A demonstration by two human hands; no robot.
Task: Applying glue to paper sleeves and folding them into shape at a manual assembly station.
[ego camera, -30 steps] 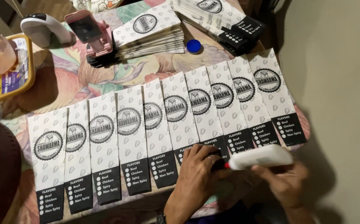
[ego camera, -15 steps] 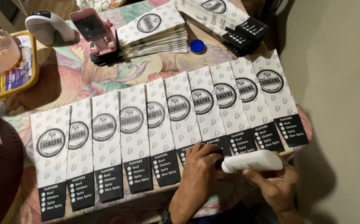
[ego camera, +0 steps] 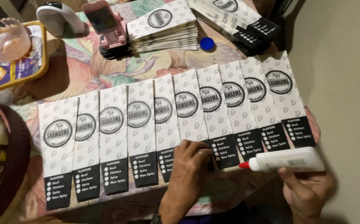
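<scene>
Far to the left of the left hand, at the worktop's (ego camera: 88, 74) edge, sits a yellow-rimmed tub (ego camera: 16, 68) with a clear pinkish container (ego camera: 5, 39) resting on it. A white device (ego camera: 59, 16) and a pink phone stand (ego camera: 107, 25) lie up and to the left of that hand, at the far side of the floral cloth. A row of overlapping paper sleeves (ego camera: 176, 120), white with a round emblem and a black printed end, runs from the lower left to the upper right across the worktop. The left hand (ego camera: 190, 168) lies palm down with its fingers flat on the black end of a sleeve near the middle of the row, pressing it rather than gripping it. Directly above this hand, well apart, a stack of sleeves (ego camera: 163, 27) rests beside the phone stand, with a blue cap (ego camera: 207, 43) just to its right and a second fanned stack (ego camera: 234, 18) beyond that. To the right of the left hand, the right hand (ego camera: 306, 188) is closed around a white glue bottle (ego camera: 290, 159), gripping it from below. The bottle lies level, its red tip (ego camera: 243, 165) pointing left toward the left hand, just beside the black sleeve ends.
</scene>
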